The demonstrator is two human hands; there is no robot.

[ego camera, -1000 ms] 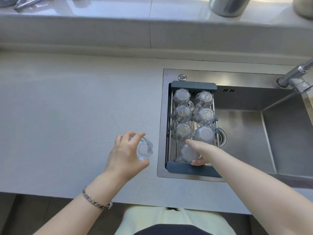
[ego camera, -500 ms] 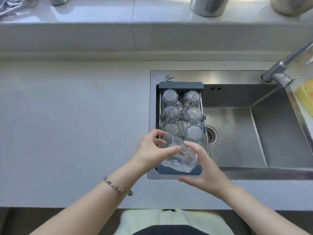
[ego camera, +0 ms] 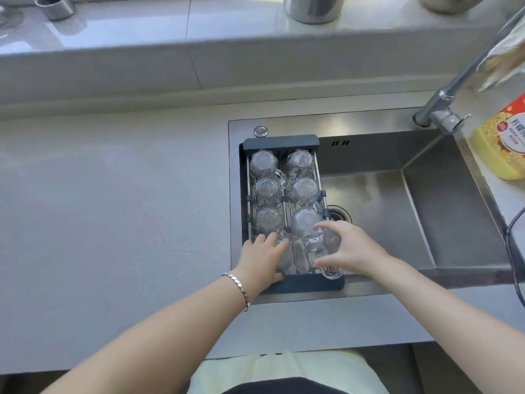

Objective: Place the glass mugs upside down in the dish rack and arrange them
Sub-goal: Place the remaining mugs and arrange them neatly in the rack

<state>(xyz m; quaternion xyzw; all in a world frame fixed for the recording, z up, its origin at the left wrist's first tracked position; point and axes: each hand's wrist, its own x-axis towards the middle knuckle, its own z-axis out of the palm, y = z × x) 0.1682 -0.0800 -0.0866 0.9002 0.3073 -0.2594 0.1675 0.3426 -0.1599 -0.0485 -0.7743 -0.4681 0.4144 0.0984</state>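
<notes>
A dark-framed dish rack (ego camera: 281, 143) spans the left end of the steel sink. Several clear glass mugs (ego camera: 262, 163) stand upside down in it in two rows. My right hand (ego camera: 350, 247) grips a glass mug (ego camera: 318, 248) at the rack's near right corner, its handle hanging over the front frame. My left hand (ego camera: 262, 258) is curled around another mug (ego camera: 284, 258) at the near left corner, mostly hidden under the fingers.
Grey counter (ego camera: 113, 209) stretches to the left. The sink basin (ego camera: 383, 211) with a drain lies right of the rack. A faucet (ego camera: 443, 109) and a yellow detergent bottle (ego camera: 502, 140) stand at the far right. Metal containers (ego camera: 311, 7) sit on the back ledge.
My left hand carried a mug from the counter to the rack. Both hands then separated, each now on its own mug in the near row. The view shifted right.
</notes>
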